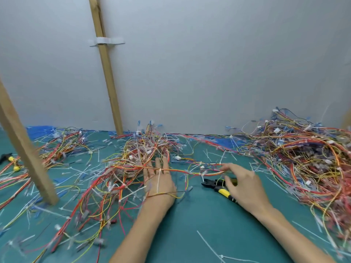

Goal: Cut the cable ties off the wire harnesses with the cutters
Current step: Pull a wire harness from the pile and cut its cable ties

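Harnesses (146, 154) dumped in heaps right across the table (199, 221): middle heap dead ahead, bigger one off to the right, flatter one to the left. Had the left hand (158, 181) flat at the near edge of the middle heap, fingers straight, gripping nothing. Had one strand (182, 170) running straight over the back of it, with a white tie (161, 170) sitting right on top of the hand and a thin loop (163, 194) hooked round the wrist. Had the right hand (247, 188) over the handles of the cutters (213, 185), fingers loosely bent, tips at the curled end of that strand. Not clamped on anything, as far as could be made out (bit blurry there). Had the cutters lying on the table, black nose pointing left, yellow grips mostly hidden under the palm.

Reckoned plenty could go wrong from there:

- Snipping that tie in place would have put blades against skin, so would have wanted it lifted clear first.
- Yanking the left hand out with the loop on the wrist would probably have dragged half the heap along and knotted it worse.
- Could easily have nipped a wire instead of a tie, given ties cinched tight against thin wires.
- With cut ties (209, 242) littered everywhere, could have mistaken a loose one for a live one, or missed one outright.

Also spotted a second yellow-handled tool (9, 159) at the far left by a wooden post (28, 154), well apart from both hands.
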Motion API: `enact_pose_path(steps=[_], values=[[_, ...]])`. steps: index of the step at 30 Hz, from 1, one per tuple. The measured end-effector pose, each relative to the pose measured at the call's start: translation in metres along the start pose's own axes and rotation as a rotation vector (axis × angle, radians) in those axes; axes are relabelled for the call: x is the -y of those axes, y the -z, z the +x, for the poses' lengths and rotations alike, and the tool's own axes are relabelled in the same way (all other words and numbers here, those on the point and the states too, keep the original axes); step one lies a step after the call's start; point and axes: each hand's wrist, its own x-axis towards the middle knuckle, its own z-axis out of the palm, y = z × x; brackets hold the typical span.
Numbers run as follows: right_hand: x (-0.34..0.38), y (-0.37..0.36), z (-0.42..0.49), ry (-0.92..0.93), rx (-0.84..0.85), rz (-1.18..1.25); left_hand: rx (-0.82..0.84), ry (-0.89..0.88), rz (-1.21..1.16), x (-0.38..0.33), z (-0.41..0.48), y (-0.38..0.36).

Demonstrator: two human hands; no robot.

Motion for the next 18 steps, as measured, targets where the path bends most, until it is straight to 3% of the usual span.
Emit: enact_pose_path(steps=[3,6,12,15,18], values=[[-0.005,-0.002,0.0,-0.014,-0.063,0.027,0.066,-0.013,0.18,-0.02,-0.011,0.006],[-0.007,-0.007,-0.002,0.006,0.001,0.039,0.114,-0.196,0.277,-0.038,-0.024,0.011],[-0.017,-0.009,-0.003,-0.108,-0.061,0.142,0.067,-0.679,0.077,-0.064,-0.054,0.031],[-0.016,-0.008,-0.002,-0.122,-0.074,0.184,-0.042,-0.733,-0.143,-0.067,-0.063,0.032],[-0.014,-0.006,-0.002,-0.147,-0.076,0.241,-0.043,-0.689,-0.358,-0.068,-0.063,0.028]])
